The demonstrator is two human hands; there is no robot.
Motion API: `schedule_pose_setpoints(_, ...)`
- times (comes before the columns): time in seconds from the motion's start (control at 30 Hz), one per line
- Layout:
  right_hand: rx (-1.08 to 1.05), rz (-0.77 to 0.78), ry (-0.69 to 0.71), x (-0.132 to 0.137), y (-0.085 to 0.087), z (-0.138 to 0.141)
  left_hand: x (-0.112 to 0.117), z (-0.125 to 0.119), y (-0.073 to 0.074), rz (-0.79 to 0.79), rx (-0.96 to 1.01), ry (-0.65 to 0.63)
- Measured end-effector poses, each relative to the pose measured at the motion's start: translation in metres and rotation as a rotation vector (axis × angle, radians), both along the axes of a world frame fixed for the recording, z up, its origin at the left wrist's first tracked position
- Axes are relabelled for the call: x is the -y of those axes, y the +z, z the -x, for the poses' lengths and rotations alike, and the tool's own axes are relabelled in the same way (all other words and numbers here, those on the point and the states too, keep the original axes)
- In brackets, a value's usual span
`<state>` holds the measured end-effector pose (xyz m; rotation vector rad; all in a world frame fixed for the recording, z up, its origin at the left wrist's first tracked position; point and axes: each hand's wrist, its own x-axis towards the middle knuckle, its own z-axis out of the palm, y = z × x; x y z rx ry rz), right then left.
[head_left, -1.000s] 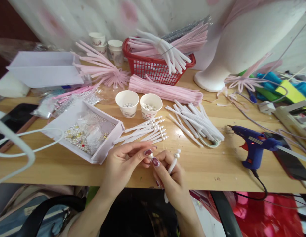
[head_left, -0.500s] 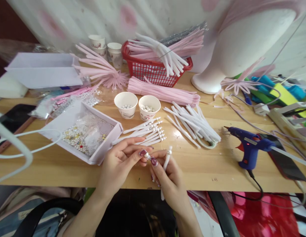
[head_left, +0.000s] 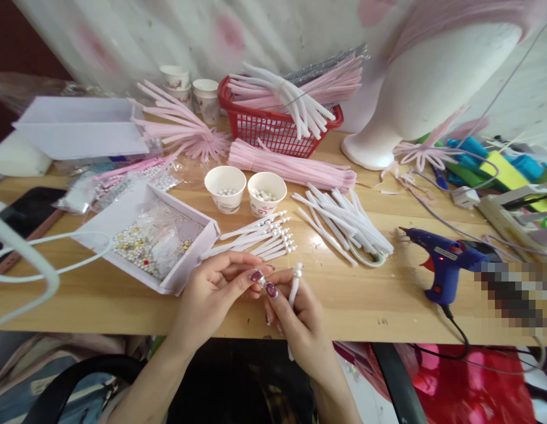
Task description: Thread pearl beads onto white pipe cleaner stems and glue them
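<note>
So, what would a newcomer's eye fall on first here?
At the near edge of the table, the left hand pinches a small bead and the right hand grips a white stem. At the back stands a red basket full of pink and white stems, with a big white foam head to its right. A blue glue gun lies on the right of the table.

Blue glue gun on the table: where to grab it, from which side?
By the handle, coming from the near table edge: the handle sticks out that way, free of clutter. The glue gun has its nozzle pointing left, and it may be hot; the cord leaves the handle's end, so grip above it. The right hand, nearest, holds a white stem.
</note>
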<state>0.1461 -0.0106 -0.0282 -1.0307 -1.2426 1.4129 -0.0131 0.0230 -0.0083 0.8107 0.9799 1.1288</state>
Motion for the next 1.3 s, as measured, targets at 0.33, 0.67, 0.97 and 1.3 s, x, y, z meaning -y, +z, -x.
schedule_pose_setpoints(0.33, -0.086, 0.128, 0.061, 0.004, 0.002, -0.003, -0.008, -0.007, 0.003, 0.2, 0.201, 0.294)
schedule_pose_setpoints(0.67, 0.026, 0.087, 0.264, 0.003, 0.007, -0.007, -0.002, -0.015, 0.009, 0.375, 0.381, 0.16)
schedule_pose_setpoints(0.97, 0.082, 0.026, 0.256, 0.001, 0.01, -0.007, -0.003, -0.018, 0.005, 0.448, 0.404, 0.131)
schedule_pose_setpoints(1.3, 0.039, 0.056, 0.247, 0.003, 0.006, -0.007, -0.001, -0.024, 0.008, 0.321, 0.204, 0.128)
